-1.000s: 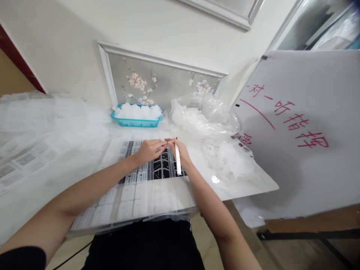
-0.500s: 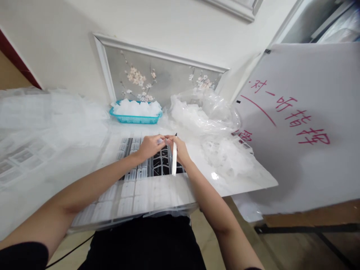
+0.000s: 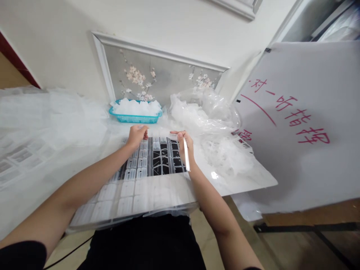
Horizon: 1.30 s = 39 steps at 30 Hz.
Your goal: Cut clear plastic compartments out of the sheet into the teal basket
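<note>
My right hand [image 3: 188, 143] grips a slim white-handled tool [image 3: 186, 155] against the palm, its handle pointing down towards me. The index finger reaches left, and a small clear piece seems to lie by the fingertips; its form is unclear. To the left, my left hand [image 3: 137, 135] is closed, apart from the right, and what its fingers hold is too small to make out. Below both hands lies a gridded tray [image 3: 161, 163]. Clear plastic parts [image 3: 131, 174] fill its left columns, while black cells with pale strands show on the right.
A turquoise basket [image 3: 137, 119] of whitish translucent pieces stands behind the tray. Right of it sit a clear plastic bag [image 3: 208, 112] and a heap of clear parts [image 3: 230, 157]. Stacked clear sheets [image 3: 56, 116] cover the left. A whiteboard [image 3: 303, 168] leans at the right.
My hands have parted from where they met over the tray. The left moved left and slightly up; the right moved right with the white-handled tool still in it.
</note>
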Motion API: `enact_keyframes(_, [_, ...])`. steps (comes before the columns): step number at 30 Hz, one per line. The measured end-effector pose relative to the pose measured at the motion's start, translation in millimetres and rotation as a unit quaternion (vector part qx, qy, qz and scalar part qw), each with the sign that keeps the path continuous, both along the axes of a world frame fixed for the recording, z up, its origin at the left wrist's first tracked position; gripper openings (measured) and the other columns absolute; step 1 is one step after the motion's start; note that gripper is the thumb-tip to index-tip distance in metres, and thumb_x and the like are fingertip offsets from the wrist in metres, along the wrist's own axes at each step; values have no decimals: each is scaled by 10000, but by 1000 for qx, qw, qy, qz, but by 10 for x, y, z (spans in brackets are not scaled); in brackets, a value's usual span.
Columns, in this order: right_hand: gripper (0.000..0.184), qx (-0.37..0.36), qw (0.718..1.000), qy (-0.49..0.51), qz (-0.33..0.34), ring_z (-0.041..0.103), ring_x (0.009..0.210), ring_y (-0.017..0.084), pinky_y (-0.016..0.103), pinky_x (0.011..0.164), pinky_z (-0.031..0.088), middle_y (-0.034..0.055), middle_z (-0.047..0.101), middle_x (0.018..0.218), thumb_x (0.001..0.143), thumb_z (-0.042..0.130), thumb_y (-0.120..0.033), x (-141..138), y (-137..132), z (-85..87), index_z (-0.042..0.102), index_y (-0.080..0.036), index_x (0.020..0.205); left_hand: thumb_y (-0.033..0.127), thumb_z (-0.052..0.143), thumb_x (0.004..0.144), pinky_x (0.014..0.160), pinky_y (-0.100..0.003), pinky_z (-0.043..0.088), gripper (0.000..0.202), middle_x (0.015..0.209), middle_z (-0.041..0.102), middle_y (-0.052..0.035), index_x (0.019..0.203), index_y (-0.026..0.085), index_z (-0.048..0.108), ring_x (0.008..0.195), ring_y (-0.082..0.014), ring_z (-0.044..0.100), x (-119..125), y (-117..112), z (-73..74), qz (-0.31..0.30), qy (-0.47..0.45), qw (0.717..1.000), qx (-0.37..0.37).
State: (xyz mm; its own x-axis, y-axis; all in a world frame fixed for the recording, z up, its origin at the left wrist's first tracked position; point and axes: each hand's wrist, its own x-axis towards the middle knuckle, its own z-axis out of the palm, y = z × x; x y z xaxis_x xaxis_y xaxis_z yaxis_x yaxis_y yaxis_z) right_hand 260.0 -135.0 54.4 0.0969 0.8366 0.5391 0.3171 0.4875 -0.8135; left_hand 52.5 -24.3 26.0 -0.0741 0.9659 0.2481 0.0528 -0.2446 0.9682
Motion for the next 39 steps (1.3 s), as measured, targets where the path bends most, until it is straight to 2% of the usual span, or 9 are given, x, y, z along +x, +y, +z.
enact_keyframes(4, [358, 22, 1000, 18, -13, 591, 787, 183, 322, 754, 464, 46, 716, 1007, 987, 409, -481, 90, -4, 57, 647, -214, 964, 372, 655, 727, 431, -214, 457, 235, 542, 558, 19, 764, 142, 629, 437, -109, 538, -9, -55, 75, -11, -9, 1000, 10])
enact_keyframes(12, [355, 14, 999, 41, 31, 646, 877, 201, 331, 832, 487, 51, 717, 921, 959, 470, -485, 88, -3, 60, 671, -198, 909, 441, 681, 801, 517, -220, 442, 295, 619, 632, -2, 865, 153, 694, 501, -113, 560, 291, -671, 239, -118, 152, 971, 142])
enact_keyframes(19, [359, 1, 999, 19, 29, 554, 679, 153, 280, 681, 457, -3, 601, 707, 927, 511, -510, 87, 54, 1, 631, -200, 789, 446, 589, 892, 632, -229, 494, 321, 821, 729, -25, 1020, 183, 720, 637, -129, 643, 316, -675, 194, -104, 233, 938, 233])
enact_keyframes(23, [346, 6, 1000, -6, 21, 508, 636, 138, 269, 643, 425, -13, 555, 667, 913, 539, -496, 90, 74, -22, 630, -195, 769, 367, 536, 937, 778, -244, 508, 267, 974, 755, -43, 978, 183, 725, 842, -160, 704, 295, -611, 112, -76, 306, 884, 346])
enact_keyframes(27, [327, 1, 999, -35, 17, 522, 634, 140, 275, 648, 425, -10, 584, 670, 903, 561, -484, 75, 97, -58, 650, -196, 776, 272, 499, 940, 663, -241, 471, 235, 868, 752, -34, 982, 180, 711, 750, -155, 696, 196, -548, 53, -85, 447, 776, 436])
enact_keyframes(29, [330, -1, 999, -49, 22, 533, 642, 142, 274, 651, 429, -8, 601, 682, 902, 560, -489, 65, 110, -79, 651, -196, 780, 283, 491, 938, 617, -238, 438, 241, 786, 732, -30, 938, 177, 707, 715, -156, 681, 163, -532, 41, -93, 494, 747, 434])
enact_keyframes(32, [343, 0, 997, -74, 20, 527, 621, 138, 269, 635, 430, -12, 590, 660, 909, 548, -492, 49, 120, -102, 643, -193, 769, 312, 498, 927, 586, -244, 403, 253, 727, 709, -35, 885, 162, 698, 676, -163, 663, 178, -530, 48, -74, 510, 758, 401])
enact_keyframes(35, [331, 3, 995, -96, 23, 558, 619, 144, 271, 642, 449, -10, 616, 661, 923, 533, -478, 36, 122, -119, 650, -194, 799, 324, 551, 886, 591, -252, 399, 231, 702, 704, -40, 863, 152, 702, 617, -158, 632, 249, -549, 87, -17, 472, 818, 329])
enact_keyframes(39, [284, 31, 993, -103, 56, 673, 834, 191, 311, 783, 507, 42, 730, 937, 944, 516, -443, 22, 124, -147, 663, -207, 886, 322, 599, 818, 623, -248, 406, 193, 689, 695, -22, 822, 165, 711, 606, -145, 596, 332, -579, 146, -8, 384, 896, 222])
